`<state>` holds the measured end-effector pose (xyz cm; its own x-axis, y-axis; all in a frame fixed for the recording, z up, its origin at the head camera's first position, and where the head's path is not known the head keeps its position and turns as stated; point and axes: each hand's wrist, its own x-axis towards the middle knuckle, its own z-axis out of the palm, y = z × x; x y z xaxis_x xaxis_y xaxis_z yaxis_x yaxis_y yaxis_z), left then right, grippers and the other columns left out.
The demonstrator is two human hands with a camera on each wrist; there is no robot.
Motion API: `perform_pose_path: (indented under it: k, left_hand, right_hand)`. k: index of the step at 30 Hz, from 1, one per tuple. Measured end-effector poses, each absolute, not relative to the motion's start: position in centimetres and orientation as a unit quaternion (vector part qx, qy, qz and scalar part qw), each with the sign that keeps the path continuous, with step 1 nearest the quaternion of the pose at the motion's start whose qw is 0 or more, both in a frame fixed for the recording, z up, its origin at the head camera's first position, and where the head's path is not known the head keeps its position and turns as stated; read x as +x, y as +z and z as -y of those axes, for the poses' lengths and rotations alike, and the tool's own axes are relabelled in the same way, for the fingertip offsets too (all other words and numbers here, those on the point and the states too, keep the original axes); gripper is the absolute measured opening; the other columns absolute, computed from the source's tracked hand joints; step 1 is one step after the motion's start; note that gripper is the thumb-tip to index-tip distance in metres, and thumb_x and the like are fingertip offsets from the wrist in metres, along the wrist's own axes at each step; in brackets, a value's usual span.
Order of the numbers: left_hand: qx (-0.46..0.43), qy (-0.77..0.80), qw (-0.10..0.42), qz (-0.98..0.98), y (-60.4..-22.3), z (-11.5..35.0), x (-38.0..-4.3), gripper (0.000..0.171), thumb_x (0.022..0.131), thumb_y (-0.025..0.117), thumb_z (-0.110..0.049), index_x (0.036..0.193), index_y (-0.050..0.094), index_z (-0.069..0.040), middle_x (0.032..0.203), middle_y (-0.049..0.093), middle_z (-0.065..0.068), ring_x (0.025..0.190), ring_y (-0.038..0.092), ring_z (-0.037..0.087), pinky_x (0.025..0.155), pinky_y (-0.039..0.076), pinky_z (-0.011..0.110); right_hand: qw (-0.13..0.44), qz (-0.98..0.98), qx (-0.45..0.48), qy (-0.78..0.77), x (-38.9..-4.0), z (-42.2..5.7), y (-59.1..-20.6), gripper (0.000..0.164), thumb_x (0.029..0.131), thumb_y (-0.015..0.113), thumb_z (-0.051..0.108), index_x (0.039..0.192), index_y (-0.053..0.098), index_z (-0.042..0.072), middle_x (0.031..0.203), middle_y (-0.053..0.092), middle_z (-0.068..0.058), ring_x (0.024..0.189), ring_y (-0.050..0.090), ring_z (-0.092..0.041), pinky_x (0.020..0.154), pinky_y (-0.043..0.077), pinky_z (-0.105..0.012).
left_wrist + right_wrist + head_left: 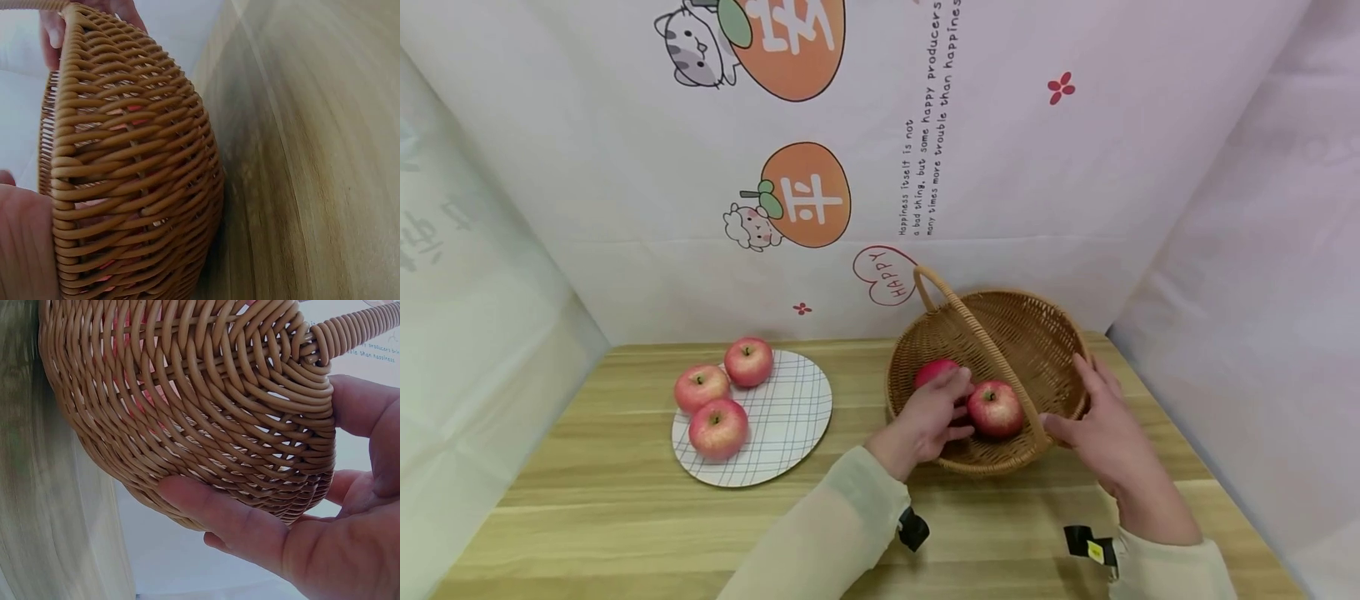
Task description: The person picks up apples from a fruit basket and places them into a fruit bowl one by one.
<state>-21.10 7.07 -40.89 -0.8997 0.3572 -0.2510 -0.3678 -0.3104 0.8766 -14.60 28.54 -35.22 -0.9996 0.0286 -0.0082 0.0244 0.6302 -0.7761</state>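
A brown wicker basket [977,468] with a tall arched handle stands at the right of the table, holding two red apples. My left hand [928,417] reaches over its near left rim, fingers loosely spread beside the speckled apple [996,408]. Behind those fingers, the other apple [934,372] is partly hidden. At the right side, my right hand [1108,429] grips the basket's rim, thumb near the handle's base. In the right wrist view, the fingers [219,519] of that hand lie along the outer weave. The left wrist view shows mostly the basket's outside [137,169].
A round white plate [793,408] with a checked pattern lies at the left of the wooden table [610,500]. Three apples [718,429] are grouped on its left part. A printed cloth [1000,167] hangs behind the table, with pale cloth on both sides.
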Motion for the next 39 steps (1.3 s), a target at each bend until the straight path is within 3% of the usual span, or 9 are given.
perform_pose_path:
  k: [6,14,21,26,30,39]
  left_hand:
    - [-0.018,0.812,0.254,-0.526,-40.9,-7.38,-20.99,0.062,0.104,0.051,-0.042,0.153,0.038,-0.007,0.153,0.04,0.014,0.125,0.042,0.047,0.095,0.049,0.054]
    - [-0.014,0.805,0.269,-0.528,-40.97,-7.53,-21.21,0.054,0.105,0.049,-0.042,0.146,0.049,-0.007,0.149,0.045,0.013,0.121,0.044,0.054,0.1,0.044,0.058]
    - [0.027,0.791,0.267,-0.55,-41.14,-7.94,-21.29,0.047,0.106,0.05,-0.032,0.144,0.049,-0.005,0.133,0.053,0.013,0.107,0.056,0.038,0.094,0.05,0.052]
    - [0.084,0.76,0.28,-0.58,-41.06,-7.98,-21.17,0.045,0.104,0.054,-0.03,0.146,0.051,-0.015,0.134,0.055,0.005,0.112,0.058,0.028,0.093,0.05,0.053]
    - [0.119,0.731,0.288,-0.607,-40.97,-8.01,-20.98,0.044,0.099,0.064,-0.018,0.143,0.057,-0.022,0.134,0.055,0.001,0.111,0.06,0.021,0.091,0.052,0.05]
    - [0.137,0.734,0.301,-0.594,-41.01,-8.03,-20.87,0.059,0.09,0.069,0.008,0.141,0.057,-0.017,0.126,0.054,0.007,0.094,0.066,0.022,0.084,0.056,0.044]
  right_hand:
    - [0.003,0.902,-0.013,0.433,-14.55,-28.33,-35.43,0.104,0.09,0.074,0.017,0.161,-0.002,0.016,0.162,-0.021,-0.013,0.138,0.01,-0.058,0.101,0.033,-0.067]
    - [0.003,0.898,-0.009,0.439,-14.5,-28.24,-35.29,0.104,0.09,0.074,0.016,0.161,-0.002,0.017,0.162,-0.021,-0.012,0.14,0.007,-0.056,0.103,0.03,-0.068]
    - [0.003,0.901,-0.007,0.434,-14.38,-28.34,-35.01,0.104,0.09,0.075,0.019,0.161,-0.002,0.015,0.162,-0.021,-0.014,0.14,0.004,-0.057,0.104,0.024,-0.072]
    - [0.006,0.903,-0.007,0.429,-14.43,-28.31,-34.98,0.105,0.089,0.075,0.02,0.161,-0.001,0.015,0.162,-0.02,-0.014,0.14,0.005,-0.057,0.104,0.024,-0.072]
    - [0.003,0.902,-0.008,0.431,-14.46,-28.19,-35.0,0.105,0.09,0.075,0.019,0.161,-0.002,0.016,0.162,-0.02,-0.013,0.14,0.006,-0.057,0.103,0.026,-0.071]
    - [0.002,0.903,-0.012,0.429,-14.48,-28.33,-35.12,0.104,0.09,0.075,0.018,0.161,-0.001,0.017,0.162,-0.02,-0.012,0.14,0.006,-0.057,0.103,0.025,-0.071]
